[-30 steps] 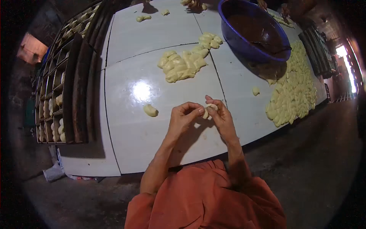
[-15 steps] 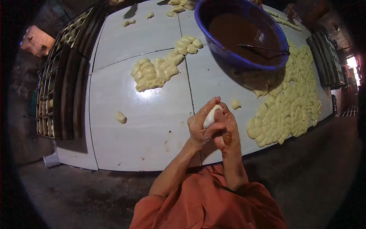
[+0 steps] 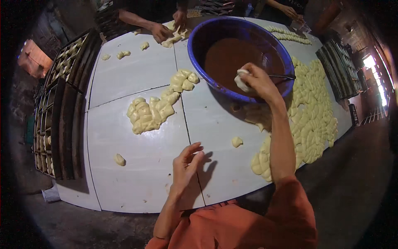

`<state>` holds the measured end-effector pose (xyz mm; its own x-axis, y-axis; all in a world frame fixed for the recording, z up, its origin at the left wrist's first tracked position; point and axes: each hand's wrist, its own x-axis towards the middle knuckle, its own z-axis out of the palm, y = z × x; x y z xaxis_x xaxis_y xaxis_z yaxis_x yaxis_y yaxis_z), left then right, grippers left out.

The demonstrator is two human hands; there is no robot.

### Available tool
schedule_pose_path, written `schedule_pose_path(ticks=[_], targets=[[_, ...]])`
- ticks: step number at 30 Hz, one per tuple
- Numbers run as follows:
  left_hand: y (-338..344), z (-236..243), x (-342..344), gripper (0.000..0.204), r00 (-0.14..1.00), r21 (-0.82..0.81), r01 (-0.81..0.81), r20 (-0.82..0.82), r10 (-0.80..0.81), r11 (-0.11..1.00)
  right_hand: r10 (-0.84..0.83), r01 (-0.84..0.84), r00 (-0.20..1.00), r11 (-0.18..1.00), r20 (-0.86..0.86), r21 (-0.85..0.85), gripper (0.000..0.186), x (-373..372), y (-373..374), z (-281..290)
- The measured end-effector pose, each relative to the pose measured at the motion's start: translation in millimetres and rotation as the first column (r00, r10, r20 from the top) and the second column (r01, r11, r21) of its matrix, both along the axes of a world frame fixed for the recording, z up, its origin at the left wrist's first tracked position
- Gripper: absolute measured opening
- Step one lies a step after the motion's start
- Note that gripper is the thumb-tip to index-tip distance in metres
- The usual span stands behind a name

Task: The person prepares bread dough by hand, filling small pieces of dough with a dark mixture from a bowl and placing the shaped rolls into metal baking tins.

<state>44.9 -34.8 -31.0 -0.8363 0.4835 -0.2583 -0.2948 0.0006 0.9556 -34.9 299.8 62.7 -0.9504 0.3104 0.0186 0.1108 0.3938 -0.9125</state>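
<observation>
A white piece of dough (image 3: 243,81) is gripped in the fingers of my right hand (image 3: 260,83). That hand is over the near part of a big blue tub (image 3: 197,61), which holds brown liquid (image 3: 224,54). The handle of a dark utensil (image 3: 282,76) rests on the tub's right rim, just beyond my hand. My left hand (image 3: 185,165) hovers above the near part of the white tabletop (image 3: 132,182), open and empty with its fingers loosely curved. Between my arms a small dough lump (image 3: 237,142) lies on the table.
A cluster of yellowish dough pieces (image 3: 150,114) lies left of the middle, a single lump (image 3: 120,159) nearer. Many shaped pieces (image 3: 309,116) cover the right side. Stacked wooden trays (image 3: 52,128) stand left, more trays (image 3: 340,68) right. Across the table a person's hands (image 3: 161,32) handle dough.
My hands have parted. The right one has moved forward and right over the tub with the white dough. My left hand has let go and moved left. Another person's hands have come into view.
</observation>
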Motion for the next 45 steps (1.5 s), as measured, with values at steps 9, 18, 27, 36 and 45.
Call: schedule_pose_path(ticks=[9, 18, 27, 36, 45], targets=[[-13.2, 21.4, -1.1, 0.035, 1.0, -0.129, 0.027, 0.009, -0.026, 0.991, 0.281, -0.471, 0.832, 0.813, 0.479, 0.342, 0.033, -36.6, 6.0, -16.7], [24.6, 21.7, -26.1, 0.037, 0.988, -0.034, 0.13, -0.082, -0.133, 0.991, 0.01, -0.016, 1.0, 0.956, -0.023, -0.292, 0.023, 8.0, -36.0, 10.0], [36.1, 17.6, -37.4, 0.034, 0.879, 0.548, -0.2, 0.467, -0.098, 0.812, -0.085, -0.023, 0.993, 0.512, -0.077, -0.859, 0.017, 59.7, -161.9, -32.4], [-65.6, 7.0, -37.4, 0.031, 0.884, 0.198, -0.451, 0.236, 0.404, 0.87, 0.121, -0.155, 0.977, 0.968, -0.174, -0.197, 0.05, 82.1, -263.0, -79.6], [-113.4, 2.9, -51.7, 0.034, 0.907, 0.137, -0.407, 0.178, 0.382, 0.903, 0.087, -0.096, 0.995, 0.912, -0.041, -0.398, 0.013, 58.1, -318.4, -93.6]])
